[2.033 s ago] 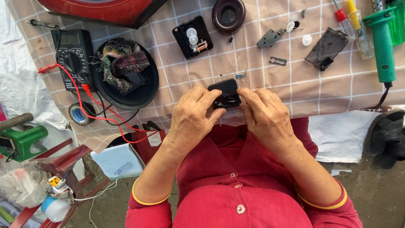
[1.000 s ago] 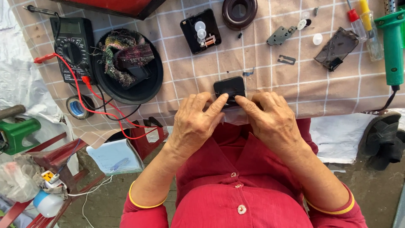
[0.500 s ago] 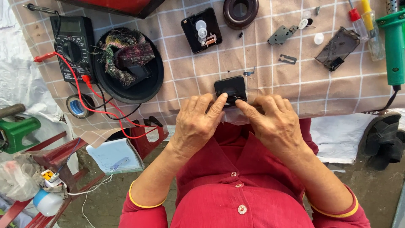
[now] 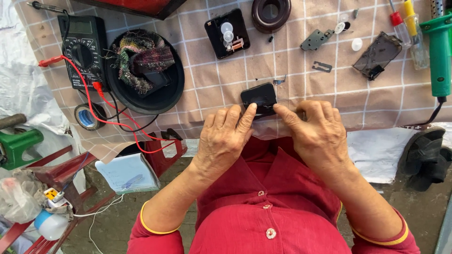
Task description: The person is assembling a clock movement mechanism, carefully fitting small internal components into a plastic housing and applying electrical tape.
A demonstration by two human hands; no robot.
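2 bare hands work at the near edge of a beige checked tablecloth, and the change over the last 2 seconds is small. At far left, a black digital multimeter with red probe leads and a round black dish holding frayed woven cloth lie where they were. A black square clock movement with white gears sits further back, untouched. The left hand has its fingers bent and its index fingertip pressed on the near edge of a small black rectangular plastic casing. That casing, earlier lifted and half hidden between the fingers, now lies flat on the cloth just in front of the hands, its top plainly showing. The right hand, fingers curled, pinches the casing's near right corner with thumb and index finger. Both hands have eased lower, so the work reads as fine handling at the casing's edge rather than carrying. To the right, a grey metal bracket, a dark translucent cover and a green-handled tool rest unmoved.
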